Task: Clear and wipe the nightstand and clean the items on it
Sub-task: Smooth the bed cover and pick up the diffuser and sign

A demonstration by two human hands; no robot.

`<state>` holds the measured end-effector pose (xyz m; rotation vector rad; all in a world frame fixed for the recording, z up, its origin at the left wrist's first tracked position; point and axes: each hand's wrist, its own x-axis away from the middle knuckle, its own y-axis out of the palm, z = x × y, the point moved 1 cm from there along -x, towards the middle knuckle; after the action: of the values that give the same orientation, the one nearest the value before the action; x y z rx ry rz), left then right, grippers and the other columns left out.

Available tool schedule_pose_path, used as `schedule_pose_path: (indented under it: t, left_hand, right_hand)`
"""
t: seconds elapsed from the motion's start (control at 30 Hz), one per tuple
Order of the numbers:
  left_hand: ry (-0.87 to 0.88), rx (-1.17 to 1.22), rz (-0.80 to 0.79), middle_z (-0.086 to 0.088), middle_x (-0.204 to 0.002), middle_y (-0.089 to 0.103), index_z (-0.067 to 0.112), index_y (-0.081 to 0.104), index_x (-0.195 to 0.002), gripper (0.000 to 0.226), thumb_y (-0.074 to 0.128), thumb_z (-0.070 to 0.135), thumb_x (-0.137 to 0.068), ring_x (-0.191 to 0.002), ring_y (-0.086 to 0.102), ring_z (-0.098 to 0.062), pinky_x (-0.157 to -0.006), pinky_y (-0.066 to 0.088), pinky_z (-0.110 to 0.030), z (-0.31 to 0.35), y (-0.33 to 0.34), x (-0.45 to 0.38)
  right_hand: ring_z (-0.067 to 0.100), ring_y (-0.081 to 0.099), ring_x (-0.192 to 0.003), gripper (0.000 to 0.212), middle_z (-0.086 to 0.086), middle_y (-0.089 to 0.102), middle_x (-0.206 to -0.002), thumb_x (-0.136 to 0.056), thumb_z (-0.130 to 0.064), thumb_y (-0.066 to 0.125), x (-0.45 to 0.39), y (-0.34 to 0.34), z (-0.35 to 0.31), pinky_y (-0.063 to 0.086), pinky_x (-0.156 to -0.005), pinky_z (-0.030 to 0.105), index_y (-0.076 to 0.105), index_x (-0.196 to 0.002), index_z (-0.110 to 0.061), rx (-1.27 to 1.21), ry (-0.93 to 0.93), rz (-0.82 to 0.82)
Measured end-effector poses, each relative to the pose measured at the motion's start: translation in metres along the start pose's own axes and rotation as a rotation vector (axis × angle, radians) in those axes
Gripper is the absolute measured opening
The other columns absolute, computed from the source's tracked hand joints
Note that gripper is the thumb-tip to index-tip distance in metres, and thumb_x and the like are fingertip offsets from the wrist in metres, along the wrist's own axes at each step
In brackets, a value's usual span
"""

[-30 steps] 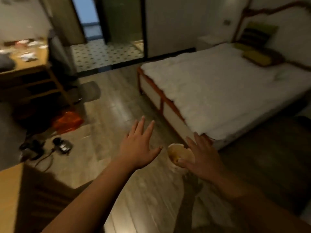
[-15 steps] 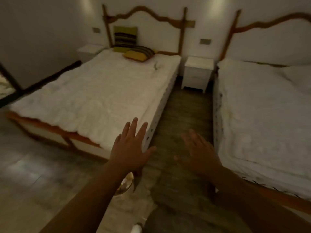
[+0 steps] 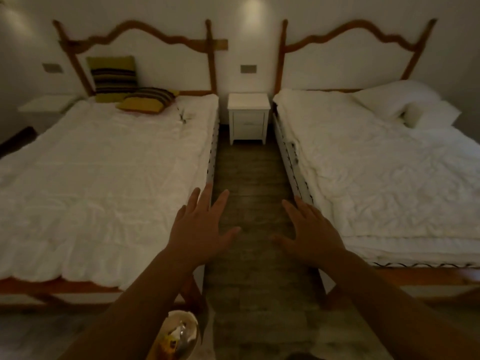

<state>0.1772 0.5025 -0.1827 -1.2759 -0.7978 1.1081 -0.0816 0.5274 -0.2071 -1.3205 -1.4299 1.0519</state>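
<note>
Nightstand (image 3: 248, 118): white, small drawers in front, standing against the far wall between the two beds; its top appears bare from the head view, though dim light makes small items hard to rule out.

Left hand (image 3: 198, 229): raised over the aisle, fingers spread and straight, holding nothing.

Right hand (image 3: 313, 229): likewise raised, fingers released, empty.

Left bed (image 3: 104, 172): white cover, striped cushions (image 3: 130, 87) at the head, a small thin object lying near them.

Right bed (image 3: 389, 165): white cover, white pillows.

Waste bin (image 3: 179, 336): at the lower edge, wrappers inside.

Progress, as judged: clearing looks done; no cloth in hand, so wiping may remain.
</note>
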Motion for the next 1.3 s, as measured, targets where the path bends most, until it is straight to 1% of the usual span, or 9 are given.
schedule_pose_path:
  t: [0.27,0.5,0.63,0.67,0.77,0.83,1.07,1.13,1.3]
  left_hand:
    - [0.018,0.001,-0.061,-0.002,-0.161,-0.014,0.038,-0.008,-0.150,0.095,0.011,0.087,-0.072,-0.148,-0.005,-0.029,-0.115,0.016,-0.052,-0.028,0.021,-0.079]
    - [0.000,0.002,-0.063,-0.002,-0.161,-0.016,0.040,-0.014,-0.148,0.095,0.017,0.089,-0.072,-0.148,-0.007,-0.030,-0.115,0.018,-0.055,-0.021,0.042,-0.214]
    - [-0.010,0.001,-0.038,-0.004,-0.161,-0.015,0.039,-0.012,-0.149,0.092,0.027,0.082,-0.078,-0.148,-0.007,-0.031,-0.116,0.017,-0.054,-0.011,0.040,-0.299]
    - [-0.008,0.000,-0.030,-0.004,-0.161,-0.015,0.039,-0.011,-0.149,0.091,0.028,0.081,-0.079,-0.148,-0.007,-0.031,-0.116,0.017,-0.054,-0.008,0.039,-0.317]
    - [-0.013,0.001,-0.018,-0.004,-0.161,-0.016,0.038,-0.013,-0.149,0.090,0.028,0.081,-0.080,-0.147,-0.007,-0.031,-0.115,0.016,-0.054,-0.005,0.040,-0.373]
    - [-0.011,-0.008,-0.023,-0.003,-0.161,-0.017,0.039,-0.016,-0.147,0.090,0.028,0.080,-0.080,-0.147,-0.008,-0.031,-0.116,0.016,-0.054,-0.008,0.044,-0.403]
    - [-0.026,0.009,-0.047,-0.003,-0.160,-0.017,0.040,-0.015,-0.147,0.090,0.031,0.080,-0.080,-0.147,-0.008,-0.031,-0.116,0.015,-0.054,-0.048,0.074,-0.533]
    - [-0.024,0.018,-0.059,-0.002,-0.160,-0.017,0.041,-0.014,-0.147,0.092,0.033,0.080,-0.079,-0.147,-0.009,-0.031,-0.116,0.015,-0.054,-0.073,0.084,-0.590]
    - [0.015,0.014,-0.065,-0.004,-0.161,-0.014,0.039,-0.010,-0.149,0.093,0.038,0.077,-0.079,-0.147,-0.006,-0.031,-0.114,0.015,-0.054,-0.110,0.086,-0.686]
  right_hand:
    - [0.027,0.006,-0.147,0.097,-0.007,-0.008,-0.161,-0.073,-0.085,0.040,-0.076,0.006,0.013,0.020,-0.114,0.053,-0.007,-0.148,-0.043,-0.015,0.053,-0.054]
    - [0.026,0.003,-0.148,0.100,-0.002,-0.009,-0.162,-0.069,-0.091,0.027,-0.189,-0.006,0.063,0.018,-0.115,0.053,-0.008,-0.149,-0.040,0.045,0.040,-0.068]
    - [0.025,0.002,-0.148,0.109,-0.002,-0.010,-0.161,-0.058,-0.097,0.012,-0.264,-0.033,0.097,0.017,-0.114,0.052,-0.008,-0.149,-0.040,0.041,0.029,-0.065]
    - [0.026,0.003,-0.148,0.110,-0.002,-0.009,-0.162,-0.058,-0.097,0.012,-0.283,-0.039,0.103,0.017,-0.115,0.052,-0.008,-0.149,-0.039,0.050,0.017,-0.065]
    - [0.026,0.005,-0.147,0.101,0.000,-0.007,-0.162,-0.071,-0.090,0.028,-0.345,-0.059,0.120,0.019,-0.116,0.052,-0.005,-0.150,-0.037,0.051,-0.010,-0.056]
    - [0.026,0.006,-0.147,0.098,0.000,-0.006,-0.162,-0.074,-0.087,0.034,-0.380,-0.067,0.124,0.020,-0.116,0.052,-0.003,-0.150,-0.036,0.058,-0.020,-0.049]
    - [0.027,0.003,-0.148,0.097,0.001,-0.007,-0.162,-0.076,-0.084,0.035,-0.517,-0.067,0.131,0.019,-0.116,0.053,-0.004,-0.150,-0.037,0.078,-0.037,-0.090]
    - [0.027,0.002,-0.148,0.096,0.001,-0.009,-0.162,-0.078,-0.083,0.036,-0.573,-0.063,0.131,0.018,-0.116,0.053,-0.005,-0.151,-0.036,0.082,-0.010,-0.098]
    - [0.027,0.001,-0.148,0.099,0.000,-0.009,-0.162,-0.073,-0.087,0.031,-0.662,-0.063,0.127,0.017,-0.117,0.053,-0.006,-0.150,-0.037,0.069,0.029,-0.111]
